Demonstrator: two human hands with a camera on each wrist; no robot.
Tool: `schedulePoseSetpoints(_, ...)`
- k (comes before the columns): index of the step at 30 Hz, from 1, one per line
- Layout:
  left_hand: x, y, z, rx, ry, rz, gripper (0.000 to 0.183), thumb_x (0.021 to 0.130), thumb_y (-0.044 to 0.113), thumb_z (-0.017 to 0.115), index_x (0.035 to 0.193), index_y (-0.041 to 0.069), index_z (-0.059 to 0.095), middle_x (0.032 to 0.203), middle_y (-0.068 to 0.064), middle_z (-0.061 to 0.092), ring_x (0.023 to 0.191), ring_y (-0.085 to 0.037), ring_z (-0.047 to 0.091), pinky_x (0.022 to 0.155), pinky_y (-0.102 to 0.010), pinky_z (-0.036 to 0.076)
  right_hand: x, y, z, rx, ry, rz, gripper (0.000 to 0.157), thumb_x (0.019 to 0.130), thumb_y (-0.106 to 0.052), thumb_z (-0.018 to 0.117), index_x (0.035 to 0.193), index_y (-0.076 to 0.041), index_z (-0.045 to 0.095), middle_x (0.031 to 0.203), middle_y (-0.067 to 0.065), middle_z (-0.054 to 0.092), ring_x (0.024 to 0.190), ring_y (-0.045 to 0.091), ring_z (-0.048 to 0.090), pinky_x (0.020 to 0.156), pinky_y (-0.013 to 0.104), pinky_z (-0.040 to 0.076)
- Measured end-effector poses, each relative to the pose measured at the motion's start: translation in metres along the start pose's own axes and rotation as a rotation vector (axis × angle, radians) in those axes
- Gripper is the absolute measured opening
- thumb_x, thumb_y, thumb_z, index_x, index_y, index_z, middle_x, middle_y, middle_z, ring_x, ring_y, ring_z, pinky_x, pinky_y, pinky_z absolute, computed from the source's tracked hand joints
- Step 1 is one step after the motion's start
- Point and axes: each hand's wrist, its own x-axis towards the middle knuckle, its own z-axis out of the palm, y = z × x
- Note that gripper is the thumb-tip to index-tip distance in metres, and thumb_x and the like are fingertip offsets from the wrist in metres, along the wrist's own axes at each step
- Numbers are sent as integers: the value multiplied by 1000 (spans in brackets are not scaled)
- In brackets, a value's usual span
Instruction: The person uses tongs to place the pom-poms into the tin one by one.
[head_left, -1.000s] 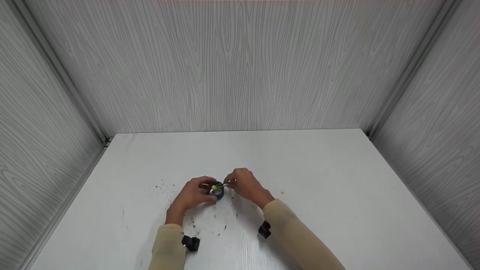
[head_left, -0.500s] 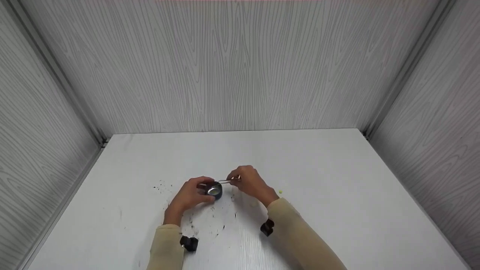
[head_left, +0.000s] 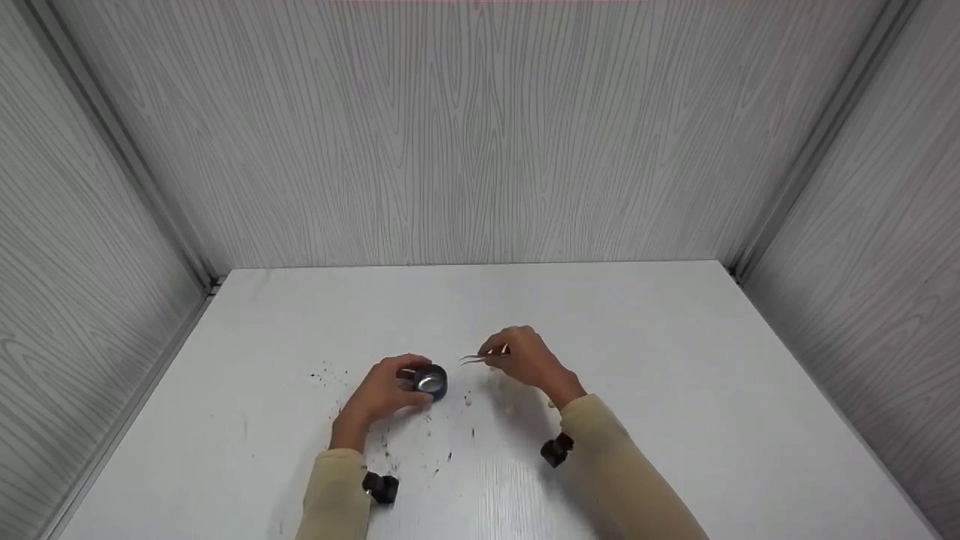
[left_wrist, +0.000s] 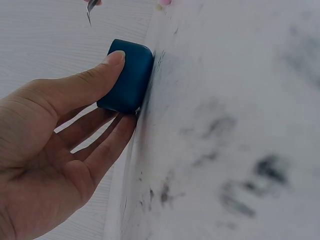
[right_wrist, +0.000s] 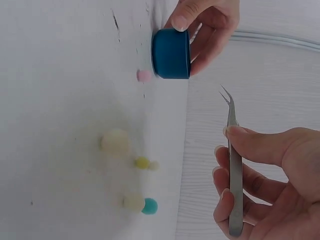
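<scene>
My left hand [head_left: 384, 394] holds a small blue metal cup [head_left: 430, 382] on the table, thumb on one side and fingers on the other. In the left wrist view the thumb lies against the wall of the cup [left_wrist: 132, 80]. To the right of the cup, my right hand [head_left: 529, 364] pinches silver tweezers [right_wrist: 235, 175] with bent, fine tips. Those tips stand slightly apart with nothing between them, pointing toward the cup. The cup's opening shows a shiny interior in the head view.
Small balls lie on the white table [head_left: 637, 337] below the right hand: a pink ball [right_wrist: 143, 75], a yellow ball [right_wrist: 142, 162], a teal ball [right_wrist: 149, 206] and several cream ones, including a larger cream ball [right_wrist: 115, 143]. Dark marks spot the tabletop. Grey wood-grain panels [head_left: 480, 135] enclose it.
A yellow ball at the cup's opening, with the tweezers at it, is no longer seen there. My right hand has drawn the tweezers away to the right. The left hand stays at the cup.
</scene>
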Motion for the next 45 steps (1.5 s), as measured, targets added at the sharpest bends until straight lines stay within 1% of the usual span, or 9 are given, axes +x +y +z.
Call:
schedulePoseSetpoints(5,1,-1,1,7,0,13,58,81,6,86,134,6,65,132,-19,68,124,-40,65,109,-58,49,-5,8,-9,-15,6,-2,15,93,-5,75,104,-9,83,97,7,78,83,15,65,72,30,55)
schedulePoseSetpoints(11,1,-1,2,7,4,3,57,82,8,86,135,7,65,132,-17,68,125,-38,65,109,-56,50,-13,20,-19,-7,19,14,15,92,-5,75,104,-9,82,94,7,78,78,14,64,67,27,52)
schedulePoseSetpoints(18,2,0,4,-2,10,-14,56,82,8,86,135,10,66,133,-15,68,125,-37,64,110,-56,49,-21,33,-30,-33,36,47,16,92,-5,75,105,-10,82,95,6,78,81,15,64,73,31,53)
schedulePoseSetpoints(24,4,-1,4,10,1,-9,57,83,8,86,135,10,65,133,-15,67,126,-37,64,110,-57,49,-28,43,-36,-40,52,81,16,91,-3,75,103,-10,83,92,6,77,79,14,62,71,31,51)
schedulePoseSetpoints(27,3,-1,4,10,0,-10,57,83,8,86,135,10,65,134,-16,67,127,-38,63,110,-57,48,-30,48,-39,-44,57,99,16,90,-3,76,102,-10,83,91,5,77,78,13,61,70,30,50)
schedulePoseSetpoints(33,2,0,4,7,0,-10,56,82,8,86,135,9,66,134,-16,68,127,-38,63,110,-57,48,-35,57,-42,-53,60,96,15,90,-2,76,101,-10,83,90,6,77,78,14,62,71,31,50)
schedulePoseSetpoints(36,1,-1,4,3,-7,-2,56,82,7,86,135,8,65,133,-18,67,126,-40,64,109,-57,49,-38,61,-42,-52,55,106,16,90,-2,75,102,-10,83,90,6,77,79,14,61,71,31,50)
schedulePoseSetpoints(41,1,0,4,-8,-1,-18,57,82,5,85,135,8,65,133,-17,68,125,-38,65,109,-56,50,-39,68,-39,-73,55,109,15,91,-2,75,101,-10,83,91,6,77,79,14,61,71,31,50)
schedulePoseSetpoints(45,1,0,3,-2,2,-13,56,83,5,84,136,7,64,133,-16,68,124,-37,65,108,-56,50,-39,70,-38,-78,53,108,15,91,-2,75,101,-9,83,89,6,76,77,13,61,69,29,49)
